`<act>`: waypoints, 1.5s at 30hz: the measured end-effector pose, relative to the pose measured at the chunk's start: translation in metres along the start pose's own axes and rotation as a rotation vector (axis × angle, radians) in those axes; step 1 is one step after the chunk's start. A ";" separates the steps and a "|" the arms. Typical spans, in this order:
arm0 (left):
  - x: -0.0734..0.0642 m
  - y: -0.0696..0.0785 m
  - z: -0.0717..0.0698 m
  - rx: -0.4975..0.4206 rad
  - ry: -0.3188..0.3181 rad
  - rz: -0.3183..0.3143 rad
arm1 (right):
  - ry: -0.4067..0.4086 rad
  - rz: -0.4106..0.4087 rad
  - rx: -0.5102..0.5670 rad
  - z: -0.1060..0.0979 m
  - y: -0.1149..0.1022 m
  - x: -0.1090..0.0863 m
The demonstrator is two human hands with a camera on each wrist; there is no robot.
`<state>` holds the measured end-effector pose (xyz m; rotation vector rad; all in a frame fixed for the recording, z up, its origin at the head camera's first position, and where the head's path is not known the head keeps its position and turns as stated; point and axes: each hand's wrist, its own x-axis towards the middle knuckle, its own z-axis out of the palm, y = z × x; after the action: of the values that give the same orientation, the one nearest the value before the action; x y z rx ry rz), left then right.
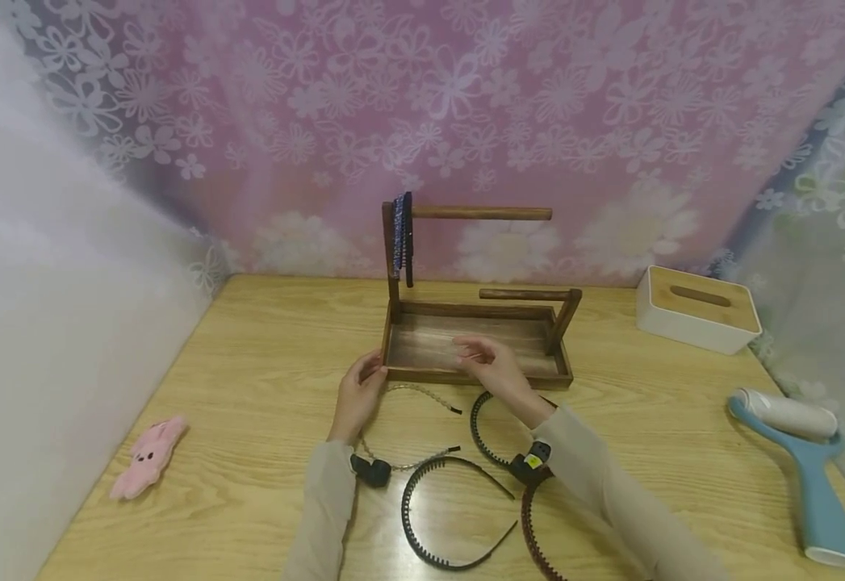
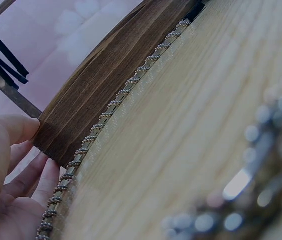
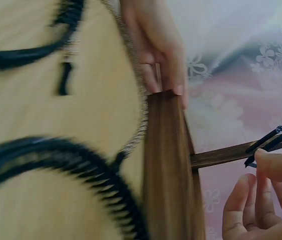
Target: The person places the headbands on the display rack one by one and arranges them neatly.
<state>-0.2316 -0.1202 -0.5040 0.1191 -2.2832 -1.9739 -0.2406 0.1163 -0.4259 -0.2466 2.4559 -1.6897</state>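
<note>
A dark wooden headband rack [image 1: 422, 375] with a tray base and two horizontal bars stands at the back of the table. Several headbands, blue glittery and black [image 1: 399, 238], hang at the left end of its upper bar. My left hand [image 1: 359, 395] grips the tray's front left corner, thumb on the upper edge and fingers at the side. Over the tray my right hand [image 1: 493, 367] hovers with loosely bent fingers, holding nothing visible. A beaded headband [image 2: 114, 103] lies along the tray's front. Nearer are black toothed headbands [image 1: 405, 516] and a dark reddish-brown one [image 1: 528, 520], partly behind the right arm.
At the far right stands a white tissue box [image 1: 691, 323] with a wooden lid. A blue-handled lint roller [image 1: 821, 492] lies at the right edge. On the left lies a pink plush toy [image 1: 149, 456]. Flowered curtains hang behind and beside the table.
</note>
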 end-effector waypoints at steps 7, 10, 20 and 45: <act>0.001 -0.002 -0.001 -0.005 0.001 -0.012 | -0.072 0.061 -0.023 -0.020 0.020 -0.028; 0.001 -0.001 -0.002 -0.022 -0.008 -0.027 | -0.121 0.074 -0.055 -0.030 0.024 -0.040; -0.016 0.032 -0.003 -0.009 -0.027 -0.018 | -0.295 0.103 -0.078 -0.052 0.032 -0.106; -0.017 0.035 -0.005 -0.029 -0.036 -0.022 | -0.433 0.396 0.067 -0.045 0.048 -0.190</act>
<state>-0.2138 -0.1176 -0.4692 0.1081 -2.2838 -2.0350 -0.0669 0.2154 -0.4491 -0.0943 1.9723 -1.3759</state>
